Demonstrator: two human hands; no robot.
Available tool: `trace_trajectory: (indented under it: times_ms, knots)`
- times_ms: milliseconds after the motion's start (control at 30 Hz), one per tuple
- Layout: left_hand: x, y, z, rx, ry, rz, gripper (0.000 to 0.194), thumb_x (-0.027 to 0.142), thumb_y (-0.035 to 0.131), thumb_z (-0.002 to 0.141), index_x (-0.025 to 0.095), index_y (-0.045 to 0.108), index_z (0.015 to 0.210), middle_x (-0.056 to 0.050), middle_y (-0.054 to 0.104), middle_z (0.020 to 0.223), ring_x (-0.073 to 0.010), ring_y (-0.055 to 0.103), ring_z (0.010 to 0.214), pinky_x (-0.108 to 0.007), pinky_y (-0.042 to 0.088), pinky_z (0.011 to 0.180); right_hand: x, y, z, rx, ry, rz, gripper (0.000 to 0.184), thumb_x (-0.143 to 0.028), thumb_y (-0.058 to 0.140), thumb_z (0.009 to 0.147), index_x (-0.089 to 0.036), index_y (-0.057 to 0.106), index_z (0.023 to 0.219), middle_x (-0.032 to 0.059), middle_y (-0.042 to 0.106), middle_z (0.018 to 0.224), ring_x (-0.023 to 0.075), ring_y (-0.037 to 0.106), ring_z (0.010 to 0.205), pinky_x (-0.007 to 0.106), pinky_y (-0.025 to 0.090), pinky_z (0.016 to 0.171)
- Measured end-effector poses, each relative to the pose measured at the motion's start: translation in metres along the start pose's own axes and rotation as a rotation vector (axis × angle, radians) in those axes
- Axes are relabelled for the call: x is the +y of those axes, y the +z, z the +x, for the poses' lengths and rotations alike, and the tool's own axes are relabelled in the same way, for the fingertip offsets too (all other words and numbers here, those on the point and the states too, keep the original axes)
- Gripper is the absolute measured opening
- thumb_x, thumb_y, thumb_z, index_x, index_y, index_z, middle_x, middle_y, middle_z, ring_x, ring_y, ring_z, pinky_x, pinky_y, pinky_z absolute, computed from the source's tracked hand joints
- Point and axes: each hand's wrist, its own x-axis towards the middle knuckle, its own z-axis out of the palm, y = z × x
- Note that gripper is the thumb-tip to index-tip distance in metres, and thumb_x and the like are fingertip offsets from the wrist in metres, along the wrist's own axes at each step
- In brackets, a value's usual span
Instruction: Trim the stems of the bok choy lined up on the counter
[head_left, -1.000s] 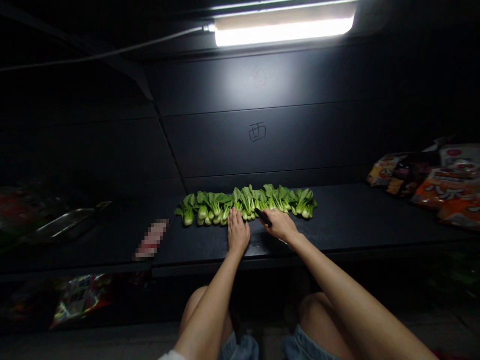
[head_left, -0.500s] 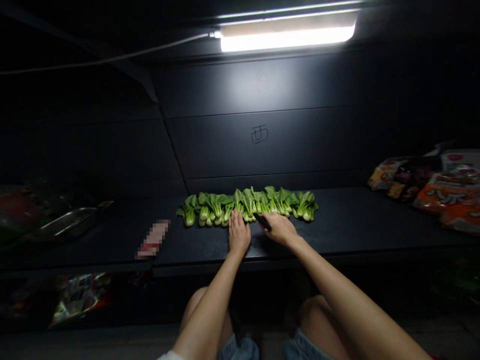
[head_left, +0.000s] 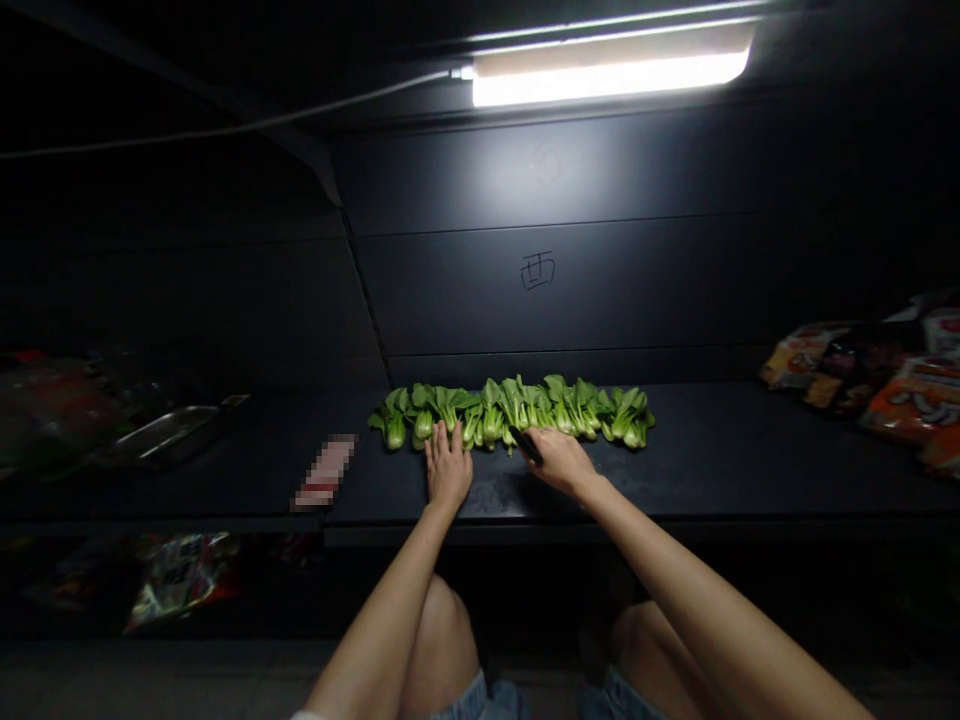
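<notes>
Head view, and I'm reading it from my station: two hands, both the wearer's, and no one else's in frame. One row of heads of bok choy lies along the black counter. I count roughly ten, but they overlap, so I can't fix the number. The left hand is flat and open, fingers spread, with its fingertips at the pale bases of the middle heads. The right hand is closed around a black knife, whose dark end points at the row just beside the stems. I can't separate blade from handle, since the fist hides part of it and the light is poor.

Left of the row sit one steel tray and one pixelated packet, which is unreadable. At the right, about four snack bags are cut off by the frame edge. One bag shows under the counter, dim. One fluorescent tube lights the panelled wall.
</notes>
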Motion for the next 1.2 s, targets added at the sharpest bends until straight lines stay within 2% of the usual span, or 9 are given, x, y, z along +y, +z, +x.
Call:
trace_trajectory:
  times_ms: [300,500,733,1033,1200]
  knots:
    - [-0.001,0.001,-0.003,-0.030,0.008,0.007,0.054,0.019,0.044,0.086,0.013,0.041,0.140,-0.017,0.036,0.149,-0.0307,0.022,0.142,-0.051,0.028,0.113,-0.013,0.002,0.013,-0.028,0.000,-0.021,0.023,-0.029,0.044,0.091,-0.018,0.058,0.106,0.0098,0.068,0.099,0.0216,0.058,0.102,0.026,0.040,0.075]
    - [-0.001,0.001,-0.004,-0.060,0.082,0.007,0.052,0.018,0.043,0.085,0.019,0.045,0.137,-0.010,0.034,0.152,-0.0281,0.022,0.143,-0.053,0.024,0.114,-0.018,0.003,0.011,-0.019,-0.018,-0.029,0.024,-0.030,0.048,0.090,-0.018,0.057,0.109,0.0104,0.067,0.104,0.0218,0.059,0.102,0.026,0.041,0.077]
    - [0.002,0.001,-0.004,-0.068,0.085,-0.017,0.054,0.017,0.041,0.085,0.014,0.040,0.139,-0.014,0.035,0.151,-0.0246,0.028,0.141,-0.051,0.024,0.115,-0.023,0.007,0.014,-0.025,-0.036,-0.053,0.022,-0.029,0.044,0.092,-0.018,0.058,0.105,0.0109,0.068,0.101,0.0221,0.058,0.105,0.025,0.041,0.079]
    - [0.001,-0.001,-0.004,-0.076,0.093,-0.046,0.054,0.018,0.039,0.087,0.012,0.036,0.141,-0.013,0.035,0.150,-0.0234,0.027,0.142,-0.050,0.023,0.116,-0.034,0.009,0.019,0.009,-0.075,-0.044,0.025,-0.031,0.043,0.092,-0.018,0.058,0.106,0.0109,0.068,0.099,0.0225,0.059,0.100,0.026,0.041,0.075]
    - [-0.004,-0.005,-0.004,-0.003,0.065,-0.075,0.052,0.020,0.039,0.088,0.014,0.037,0.140,-0.013,0.038,0.149,-0.0234,0.027,0.142,-0.050,0.022,0.116,-0.042,0.010,0.026,0.006,-0.067,-0.029,0.022,-0.028,0.044,0.091,-0.019,0.058,0.105,0.0091,0.069,0.098,0.0216,0.060,0.098,0.025,0.040,0.074]
